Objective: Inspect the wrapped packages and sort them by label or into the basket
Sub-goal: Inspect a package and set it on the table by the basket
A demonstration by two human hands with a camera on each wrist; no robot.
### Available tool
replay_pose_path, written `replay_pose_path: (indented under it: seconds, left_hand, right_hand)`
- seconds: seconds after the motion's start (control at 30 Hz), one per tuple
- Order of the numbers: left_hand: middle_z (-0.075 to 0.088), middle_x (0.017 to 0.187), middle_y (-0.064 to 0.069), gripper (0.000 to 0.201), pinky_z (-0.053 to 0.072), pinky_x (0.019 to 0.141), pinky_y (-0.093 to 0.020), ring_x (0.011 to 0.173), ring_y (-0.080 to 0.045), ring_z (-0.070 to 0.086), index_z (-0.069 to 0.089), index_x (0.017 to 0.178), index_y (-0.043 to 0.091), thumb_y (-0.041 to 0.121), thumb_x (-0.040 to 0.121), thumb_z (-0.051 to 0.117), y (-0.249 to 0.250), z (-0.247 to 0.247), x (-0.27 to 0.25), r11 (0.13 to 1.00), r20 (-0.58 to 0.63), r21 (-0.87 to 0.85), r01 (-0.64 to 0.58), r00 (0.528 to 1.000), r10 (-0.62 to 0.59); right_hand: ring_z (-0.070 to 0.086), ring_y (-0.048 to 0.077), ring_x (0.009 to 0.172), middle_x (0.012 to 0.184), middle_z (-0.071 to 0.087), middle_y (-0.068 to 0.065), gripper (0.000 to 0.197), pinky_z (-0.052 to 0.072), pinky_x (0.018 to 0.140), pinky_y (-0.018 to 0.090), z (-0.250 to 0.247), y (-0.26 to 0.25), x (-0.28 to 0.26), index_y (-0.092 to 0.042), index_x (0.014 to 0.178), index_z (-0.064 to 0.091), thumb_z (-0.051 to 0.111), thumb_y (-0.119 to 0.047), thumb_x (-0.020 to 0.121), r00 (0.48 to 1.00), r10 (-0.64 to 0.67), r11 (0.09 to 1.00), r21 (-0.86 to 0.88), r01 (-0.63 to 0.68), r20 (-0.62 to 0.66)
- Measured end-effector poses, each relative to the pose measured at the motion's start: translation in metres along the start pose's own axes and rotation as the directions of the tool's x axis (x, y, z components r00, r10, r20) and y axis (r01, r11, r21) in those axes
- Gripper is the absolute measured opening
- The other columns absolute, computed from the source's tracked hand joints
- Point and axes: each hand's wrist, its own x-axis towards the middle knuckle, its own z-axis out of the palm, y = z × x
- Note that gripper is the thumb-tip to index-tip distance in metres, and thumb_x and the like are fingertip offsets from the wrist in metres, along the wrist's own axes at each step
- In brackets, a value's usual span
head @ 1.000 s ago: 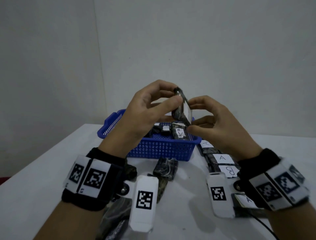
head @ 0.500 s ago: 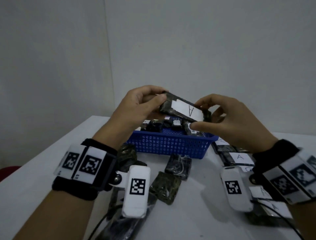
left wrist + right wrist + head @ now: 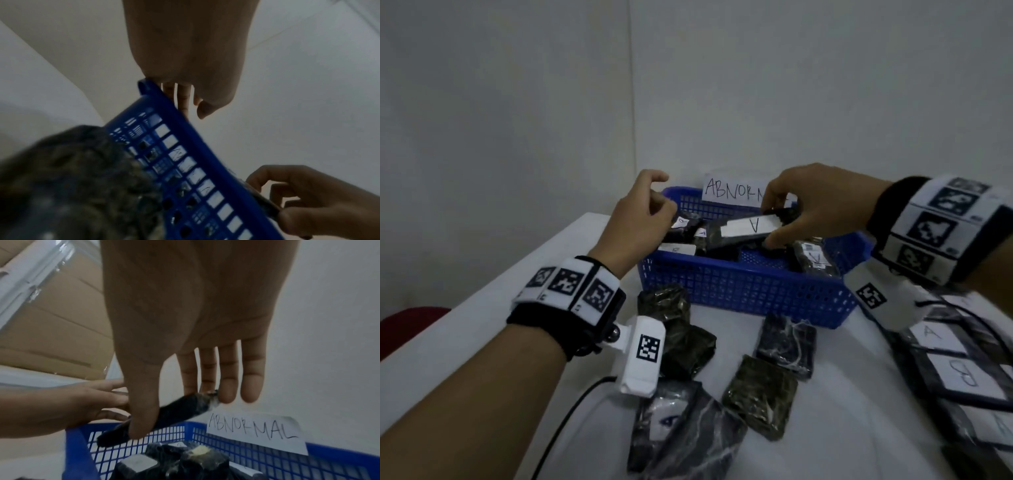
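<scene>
Right now the right hand (image 3: 822, 209) pinches a flat, dark wrapped package (image 3: 748, 231) between thumb and fingers, holding it tilted just above the blue plastic basket (image 3: 739, 291). Its white label, marked with a single handwritten letter (it reads as an upside-down A from the head view), faces up. In the right wrist view the same package (image 3: 164, 413) runs slantwise under the thumb, its far end against the fingertips (image 3: 226, 395).

The left hand (image 3: 640, 222) hovers over the basket's left end with its fingers loosely curled and nothing in them; it sits apart from the held package. From the left wrist view its fingers (image 3: 183, 97) hang just past the basket rim (image 3: 197, 146).

Several more dark wrapped packages (image 3: 690, 236) already lie inside the basket, some showing white labels. A paper sign reading ABNORMAL (image 3: 252, 430) stands at the basket's far wall, partly hidden by the right hand in the head view.

On the white table (image 3: 482, 325), in front of the basket, unlabelled wrapped bundles (image 3: 786, 342) lie scattered, and nearer the camera lies one with an A label (image 3: 664, 421). To the right, a row of labelled packages (image 3: 962, 373) shows an A and a B. Both wrists carry black bands with printed marker squares (image 3: 566, 291).
</scene>
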Motion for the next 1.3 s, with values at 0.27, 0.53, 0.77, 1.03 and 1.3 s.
replay_pose_path:
  seconds: [0.27, 0.53, 0.77, 1.03, 1.3]
  left_hand:
    - [0.055, 0.109, 0.008, 0.043, 0.038, 0.088, -0.025, 0.117, -0.015, 0.042, 0.042, 0.14, 0.018, 0.004, 0.099, 0.045, -0.033, 0.003, 0.008, 0.976, 0.065, 0.212, -0.055, 0.997, 0.042]
    - [0.055, 0.113, 0.007, 0.038, 0.039, 0.095, -0.027, 0.118, -0.013, 0.039, 0.047, 0.135, 0.017, 0.005, 0.1, 0.04, -0.035, 0.005, 0.007, 0.96, 0.043, 0.266, -0.088, 0.996, 0.08]
    - [0.057, 0.116, 0.006, 0.034, 0.041, 0.099, -0.033, 0.121, -0.013, 0.038, 0.051, 0.132, 0.018, 0.007, 0.101, 0.04, -0.031, 0.006, 0.005, 0.952, 0.042, 0.296, -0.081, 0.997, 0.072]
    - [0.058, 0.12, 0.005, 0.032, 0.038, 0.094, -0.028, 0.121, -0.012, 0.038, 0.052, 0.13, 0.018, 0.008, 0.102, 0.04, -0.032, 0.006, 0.006, 0.943, 0.038, 0.323, -0.08, 0.997, 0.072]
    - [0.057, 0.119, 0.007, 0.033, 0.038, 0.091, -0.027, 0.118, -0.011, 0.037, 0.052, 0.129, 0.02, 0.007, 0.101, 0.039, -0.031, 0.005, 0.006, 0.936, 0.059, 0.344, -0.08, 0.996, 0.064]
  right_hand:
    - [0.066, 0.018, 0.073, 0.099, 0.071, -0.001, 0.038, 0.056, 0.07, 0.033, 0.01, -0.039, 0.065, -0.024, 0.093, 0.063, 0.082, -0.051, 0.075, 0.93, -0.115, 0.991, -0.027, 0.133, 0.35]
    - [0.072, 0.012, 0.075, 0.101, 0.073, 0.004, 0.012, 0.058, 0.073, 0.024, 0.026, -0.044, 0.096, -0.017, 0.105, 0.07, 0.071, -0.02, 0.093, 0.797, -0.216, 0.976, 0.138, 0.167, 0.564]
    - [0.069, 0.017, 0.111, 0.123, 0.072, -0.004, 0.034, 0.055, 0.101, 0.042, 0.029, -0.037, 0.096, -0.041, 0.116, 0.067, 0.053, -0.014, 0.104, 0.599, -0.257, 0.966, 0.194, 0.169, 0.759]
    - [0.067, 0.017, 0.116, 0.119, 0.073, -0.013, 0.044, 0.049, 0.107, 0.051, 0.032, -0.046, 0.108, -0.044, 0.117, 0.067, 0.057, -0.005, 0.099, 0.52, -0.33, 0.937, 0.208, 0.279, 0.788]
    - [0.064, 0.005, 0.106, 0.133, 0.061, -0.014, 0.052, 0.051, 0.102, 0.035, 0.031, -0.054, 0.114, -0.043, 0.144, 0.048, 0.06, -0.018, 0.1, 0.606, -0.318, 0.932, 0.123, 0.341, 0.729]
